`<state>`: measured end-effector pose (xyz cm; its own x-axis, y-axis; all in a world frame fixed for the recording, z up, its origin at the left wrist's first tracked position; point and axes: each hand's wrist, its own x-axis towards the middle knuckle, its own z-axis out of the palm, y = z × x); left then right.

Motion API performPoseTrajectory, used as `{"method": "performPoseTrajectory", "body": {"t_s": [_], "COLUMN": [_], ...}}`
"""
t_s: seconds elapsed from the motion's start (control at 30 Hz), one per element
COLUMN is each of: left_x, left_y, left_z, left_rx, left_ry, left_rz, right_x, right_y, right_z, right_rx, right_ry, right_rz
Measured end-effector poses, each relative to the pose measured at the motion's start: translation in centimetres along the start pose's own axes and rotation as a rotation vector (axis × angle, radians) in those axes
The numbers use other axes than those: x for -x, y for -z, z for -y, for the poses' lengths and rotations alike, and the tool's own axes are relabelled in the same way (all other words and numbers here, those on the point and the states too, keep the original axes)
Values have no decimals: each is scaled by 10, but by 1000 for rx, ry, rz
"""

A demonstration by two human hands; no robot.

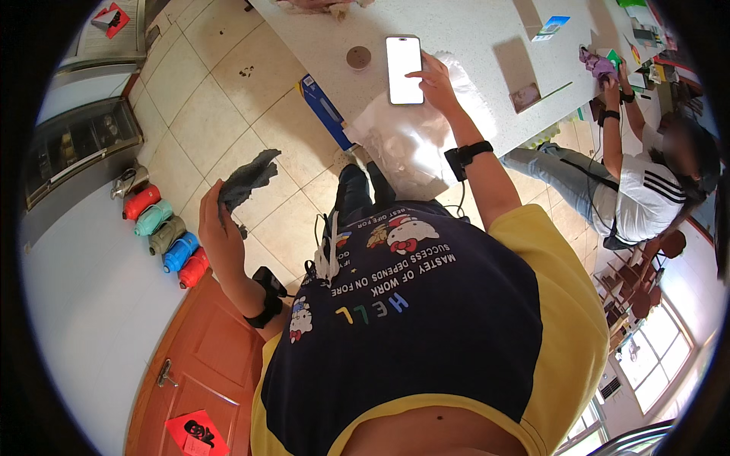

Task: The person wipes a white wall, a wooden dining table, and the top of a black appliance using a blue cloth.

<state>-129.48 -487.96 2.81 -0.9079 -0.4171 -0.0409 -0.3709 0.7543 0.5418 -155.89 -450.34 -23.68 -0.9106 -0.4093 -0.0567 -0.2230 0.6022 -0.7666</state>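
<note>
My right hand (440, 85) grips a smartphone (404, 85) by its right edge, with one digit lying across the bright white screen. Beneath that hand and forearm, a sheet of clear plastic (393, 134) is crumpled over the corner of a speckled white table (319, 34). Out to the left, away from the table, my left hand (219, 228) has a ragged dark grey cloth (248, 179) in it. The cloth hangs out past the fingers above the tiled floor; the thumb's hold is partly hidden. Both my wrists wear black strapped devices.
A round brown lid (358, 57) lies left of the phone. A blue box (324, 111) stands by the table's edge. At right, another person (639, 182) handles a purple cloth (599, 65). Several vacuum flasks (165, 233) line the left wall near a wooden door (199, 353).
</note>
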Motion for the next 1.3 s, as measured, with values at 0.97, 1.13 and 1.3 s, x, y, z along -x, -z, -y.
{"method": "performPoseTrajectory", "body": {"t_s": [0.97, 1.13, 1.3], "left_x": [-4, -4, 0], "left_y": [1, 0, 2], "left_z": [-1, -4, 0], "left_rx": [-18, 21, -31], "left_ry": [-75, -4, -54], "left_rz": [-26, -7, -47], "right_x": [5, 10, -2], "right_y": [-7, -17, -34], "right_z": [14, 70, 84], "right_rx": [127, 361, 227], "right_ry": [62, -13, -352], "right_rz": [-171, -384, -370]}}
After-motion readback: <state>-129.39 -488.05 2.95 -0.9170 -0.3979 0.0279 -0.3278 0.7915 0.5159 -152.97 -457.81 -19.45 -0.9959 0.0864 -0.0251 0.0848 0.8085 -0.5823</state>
